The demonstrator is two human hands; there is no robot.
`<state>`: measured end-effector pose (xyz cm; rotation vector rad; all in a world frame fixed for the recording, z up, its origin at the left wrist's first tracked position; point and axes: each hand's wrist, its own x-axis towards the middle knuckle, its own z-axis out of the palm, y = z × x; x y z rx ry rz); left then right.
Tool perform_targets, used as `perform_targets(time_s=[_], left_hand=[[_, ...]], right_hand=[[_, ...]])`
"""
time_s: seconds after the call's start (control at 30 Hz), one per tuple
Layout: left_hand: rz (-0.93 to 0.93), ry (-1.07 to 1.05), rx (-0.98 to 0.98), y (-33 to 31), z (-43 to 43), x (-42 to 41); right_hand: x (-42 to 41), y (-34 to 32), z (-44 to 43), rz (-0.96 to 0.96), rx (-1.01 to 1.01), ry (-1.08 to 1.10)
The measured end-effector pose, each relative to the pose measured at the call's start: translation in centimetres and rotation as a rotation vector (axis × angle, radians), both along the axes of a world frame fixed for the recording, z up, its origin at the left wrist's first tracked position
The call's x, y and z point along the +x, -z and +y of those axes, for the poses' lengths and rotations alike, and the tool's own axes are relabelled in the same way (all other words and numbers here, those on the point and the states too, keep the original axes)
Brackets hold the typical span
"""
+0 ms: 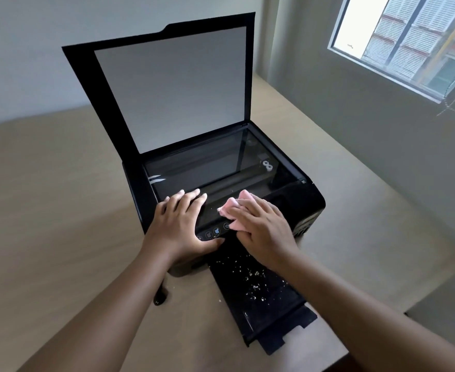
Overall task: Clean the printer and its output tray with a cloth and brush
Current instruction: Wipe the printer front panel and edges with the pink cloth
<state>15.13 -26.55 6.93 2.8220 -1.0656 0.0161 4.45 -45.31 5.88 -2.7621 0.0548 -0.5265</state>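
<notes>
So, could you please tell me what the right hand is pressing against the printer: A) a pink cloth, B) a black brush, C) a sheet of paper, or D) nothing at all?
A: a pink cloth pokes out from under the flat right hand, near the front edge of the printer top.

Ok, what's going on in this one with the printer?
A person is cleaning a black flatbed printer on a tan table. Its scanner lid stands open. The right hand presses a small pink cloth against the front edge of the scanner glass, while the left hand rests flat on the printer's front left. The extended black output tray is littered with white specks, not yet cleaned.
</notes>
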Motion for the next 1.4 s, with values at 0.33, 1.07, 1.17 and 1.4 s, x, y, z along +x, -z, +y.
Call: perform_targets(time_s=[0.33,1.07,1.17,1.4], left_hand=[[0.102,0.095,-0.057,-0.7,4.5,2.7],[0.11,-0.071,-0.3,0.8,4.6,3.0],[0.092,-0.072,-0.302,0.9,4.6,3.0],[0.081,-0.06,-0.261,1.1,4.5,3.1]], right_hand=[[-0.6,1.4,1.3,-0.014,0.101,0.107],[-2.0,2.2,-1.6,0.025,0.046,0.18],[-1.8,3.0,2.3,-0.022,0.055,0.138],[-2.6,3.0,-4.3,-0.023,-0.102,0.155]])
